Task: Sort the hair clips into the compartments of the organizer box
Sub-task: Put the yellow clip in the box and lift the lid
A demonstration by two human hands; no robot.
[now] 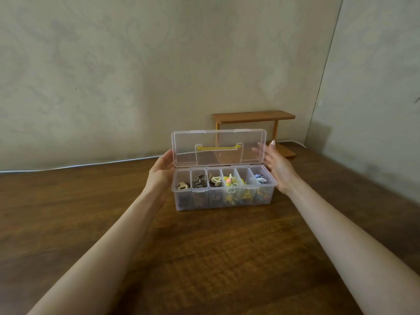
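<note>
Clear plastic organizer box (223, 201), lid (218, 146) up: brown/beige hair clips (200, 180) at 9 o'clock end, yellow clips (230, 181) mid, blue clips (260, 178) at 3. Left hand (159, 173) at lid edge, grip unclear; right hand (277, 164) spread.

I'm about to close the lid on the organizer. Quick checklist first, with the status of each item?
1. Lid stands upright and open on the organizer box: ok.
2. Stray clips on the table: none visible, ok.
3. Clips below the rim: the yellow clips heap up across a divider at about rim height: not ok.
4. Right hand at the lid's right edge, fingers straight: ok.
5. Left hand hold on the lid: its fingers are hidden behind it: cannot tell.
</note>
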